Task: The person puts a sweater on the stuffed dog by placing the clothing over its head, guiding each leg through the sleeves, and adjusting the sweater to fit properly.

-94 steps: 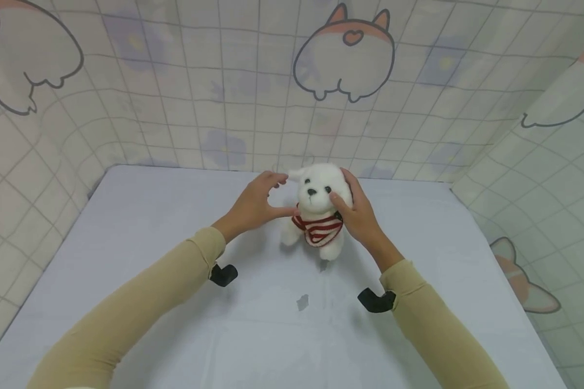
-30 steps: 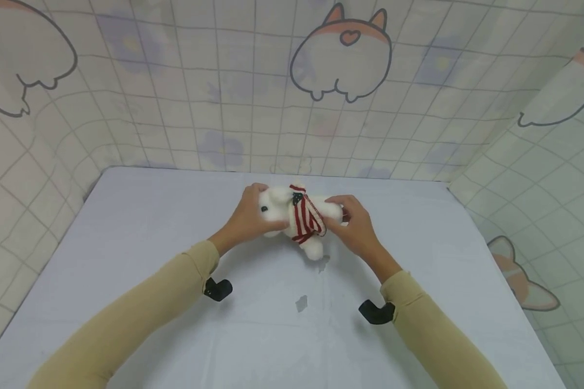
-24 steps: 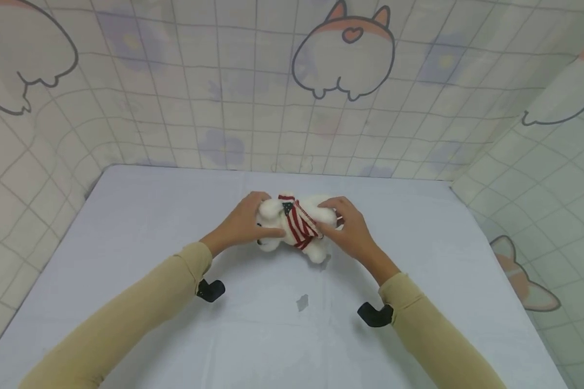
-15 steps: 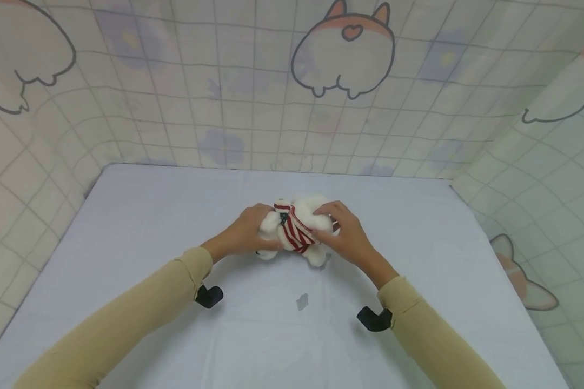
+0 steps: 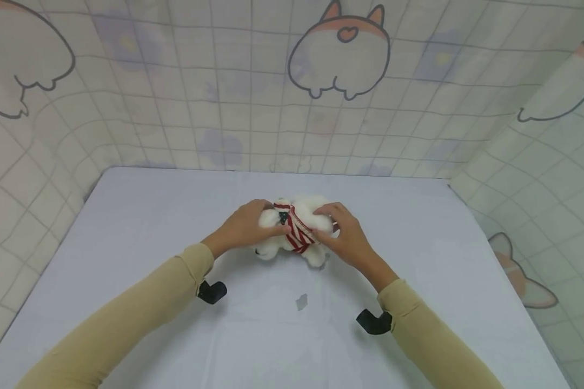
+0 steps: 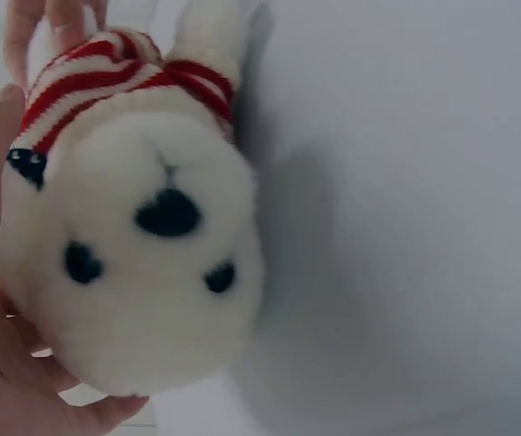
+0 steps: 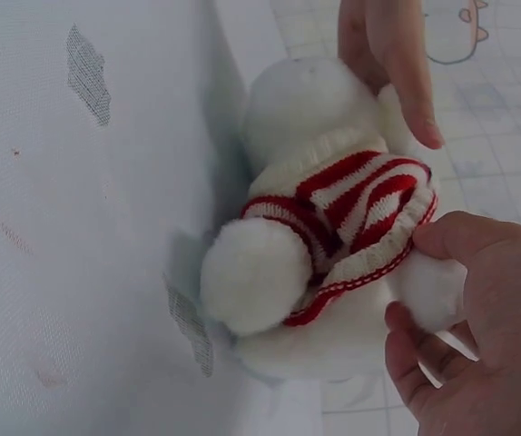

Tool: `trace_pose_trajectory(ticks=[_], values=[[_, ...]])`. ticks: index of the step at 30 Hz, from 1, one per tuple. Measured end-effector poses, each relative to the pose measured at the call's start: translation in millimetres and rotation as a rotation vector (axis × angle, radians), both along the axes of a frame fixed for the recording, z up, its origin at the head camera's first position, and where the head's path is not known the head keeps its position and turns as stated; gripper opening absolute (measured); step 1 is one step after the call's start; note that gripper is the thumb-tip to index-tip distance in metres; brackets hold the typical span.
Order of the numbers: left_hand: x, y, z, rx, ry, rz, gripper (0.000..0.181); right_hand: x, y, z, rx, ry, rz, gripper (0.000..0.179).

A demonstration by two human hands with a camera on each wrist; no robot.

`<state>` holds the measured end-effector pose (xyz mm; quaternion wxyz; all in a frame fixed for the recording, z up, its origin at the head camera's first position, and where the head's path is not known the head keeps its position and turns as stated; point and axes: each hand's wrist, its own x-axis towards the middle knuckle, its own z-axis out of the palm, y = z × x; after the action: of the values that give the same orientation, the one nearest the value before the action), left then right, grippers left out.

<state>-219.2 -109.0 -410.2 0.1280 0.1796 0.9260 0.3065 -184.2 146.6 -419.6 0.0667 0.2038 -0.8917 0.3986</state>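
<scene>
A white plush dog [image 5: 316, 221] in a red-and-white striped knitted garment [image 5: 299, 232] lies on its side on the table, head to the left. My left hand [image 5: 247, 224] holds the head end, thumb in front near the garment and fingers behind. The dog's face [image 6: 142, 300], with dark eyes and nose, fills the left wrist view. At the other end, my right hand [image 5: 347, 235] grips a white leg, its thumb at the garment's hem [image 7: 378, 263]. A round white paw [image 7: 256, 272] sticks out toward the table in the right wrist view.
The white table surface [image 5: 282, 346] has small grey patches [image 5: 302, 301]. A tiled cloth wall [image 5: 253, 108] with cartoon corgi prints encloses the back and sides. Black mounts hang under the left wrist [image 5: 212, 292] and the right wrist [image 5: 375, 322].
The dog has gone from upright, facing the camera, to lying on its side with its head left. Both hands moved with it; lately the left thumb shifted up onto the garment.
</scene>
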Motion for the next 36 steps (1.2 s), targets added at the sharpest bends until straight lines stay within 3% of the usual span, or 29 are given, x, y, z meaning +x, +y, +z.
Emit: trace_pose_trajectory(ticks=[4,10,13,17,26,31,36], values=[[-3.5,3.5,12.4,0.018,0.054,0.015,0.078,0.6,0.5,0.5,0.005,0.01,0.004,0.036],[-9.6,9.1,30.2,0.145,0.304,-0.03,0.024,0.7,0.4,3.1,0.014,0.005,0.02,0.038],[-13.7,11.3,36.9,0.143,0.357,-0.065,0.013,0.2,0.4,3.1,0.018,-0.005,0.022,0.038],[-19.7,13.1,42.7,0.1,0.304,-0.093,0.018,-0.2,0.0,2.6,0.018,-0.014,0.027,0.038],[-31.9,10.4,40.8,0.034,0.074,-0.09,0.021,2.4,-1.2,1.7,0.009,-0.013,0.001,0.04],[-32.5,9.7,41.8,-0.038,0.013,-0.11,0.019,5.1,0.0,-0.7,-0.053,-0.02,-0.132,0.045],[-31.4,8.4,39.7,-0.048,-0.039,-0.169,0.019,5.2,3.6,-2.6,-0.061,-0.076,-0.243,0.038]])
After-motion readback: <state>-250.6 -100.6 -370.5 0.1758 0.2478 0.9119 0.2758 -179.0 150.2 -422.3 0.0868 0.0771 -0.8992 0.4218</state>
